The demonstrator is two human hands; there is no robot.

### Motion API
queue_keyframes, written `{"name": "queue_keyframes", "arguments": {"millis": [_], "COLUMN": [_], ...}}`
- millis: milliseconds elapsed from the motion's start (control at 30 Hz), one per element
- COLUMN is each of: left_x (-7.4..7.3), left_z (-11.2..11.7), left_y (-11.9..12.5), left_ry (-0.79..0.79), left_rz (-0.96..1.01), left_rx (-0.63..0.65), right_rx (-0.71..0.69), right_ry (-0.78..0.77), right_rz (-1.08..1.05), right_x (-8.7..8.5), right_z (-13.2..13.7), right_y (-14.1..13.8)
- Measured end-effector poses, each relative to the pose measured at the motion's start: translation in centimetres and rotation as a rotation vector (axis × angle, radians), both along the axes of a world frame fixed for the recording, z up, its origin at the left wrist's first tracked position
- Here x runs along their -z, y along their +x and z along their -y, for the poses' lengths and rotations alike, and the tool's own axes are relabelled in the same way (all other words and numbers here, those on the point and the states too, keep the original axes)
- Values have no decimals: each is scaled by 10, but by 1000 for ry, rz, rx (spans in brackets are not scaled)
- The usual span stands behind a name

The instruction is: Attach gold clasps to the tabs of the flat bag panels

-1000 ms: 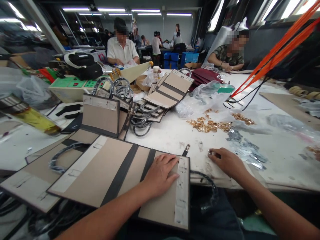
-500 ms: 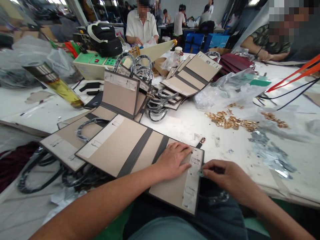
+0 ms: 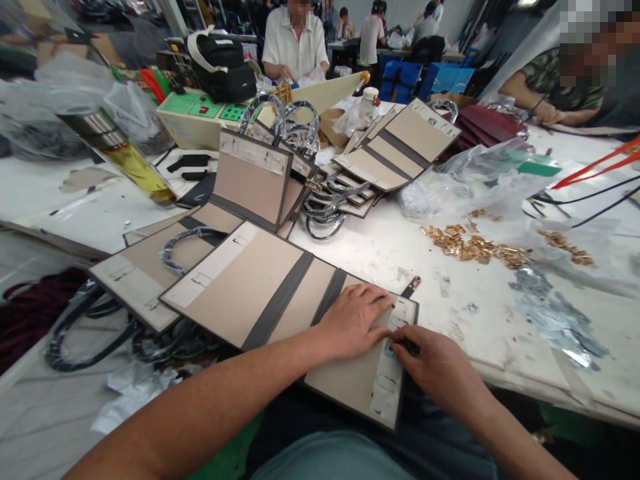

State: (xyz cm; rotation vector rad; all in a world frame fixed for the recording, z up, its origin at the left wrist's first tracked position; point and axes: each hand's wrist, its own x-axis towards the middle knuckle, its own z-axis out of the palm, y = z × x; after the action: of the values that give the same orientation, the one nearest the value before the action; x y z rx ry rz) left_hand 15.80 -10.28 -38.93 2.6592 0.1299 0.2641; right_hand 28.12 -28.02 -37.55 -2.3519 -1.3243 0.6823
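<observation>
An opened-out beige bag panel [image 3: 245, 283] with dark edging and dark fold bands lies in front of me, its right end over my lap. My left hand [image 3: 353, 320] rests flat on its right section, fingers stretched toward the far edge. At the white strip [image 3: 386, 387] along that end, my right hand [image 3: 433, 360] pinches with thumb and forefinger, close to my left thumb. What the pinch holds is small and mostly hidden. A dark tab with a shiny metal end [image 3: 412, 287] sticks out past the panel's far edge.
More bag panels with plastic-wrapped handles [image 3: 323, 217] are stacked behind and left. Gold fittings [image 3: 473, 245] and thin silver plates [image 3: 560, 313] lie in heaps at right. A bottle of yellow liquid [image 3: 133, 167] tilts at left. Co-workers [image 3: 295, 43] sit across the table.
My right hand has moved left from beyond the panel's edge onto the white strip. My left hand stays flat on the panel. The view has shifted slightly.
</observation>
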Motion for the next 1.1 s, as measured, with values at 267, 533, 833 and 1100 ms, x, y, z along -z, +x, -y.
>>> {"name": "queue_keyframes", "arguments": {"millis": [267,533,833,1100], "left_x": [-2,7,22,21], "left_z": [0,-8,-14,-15], "left_y": [0,5,7,6], "left_ry": [-26,32,87,95], "left_rz": [6,11,95,51], "left_rx": [-5,-21,-13,-14], "right_rx": [-50,412,780,874], "right_ry": [58,214,20,14], "right_rz": [110,17,409,320], "right_x": [0,-15,35,40], "right_z": [4,43,169,176], "right_y": [-7,69,186,212]}}
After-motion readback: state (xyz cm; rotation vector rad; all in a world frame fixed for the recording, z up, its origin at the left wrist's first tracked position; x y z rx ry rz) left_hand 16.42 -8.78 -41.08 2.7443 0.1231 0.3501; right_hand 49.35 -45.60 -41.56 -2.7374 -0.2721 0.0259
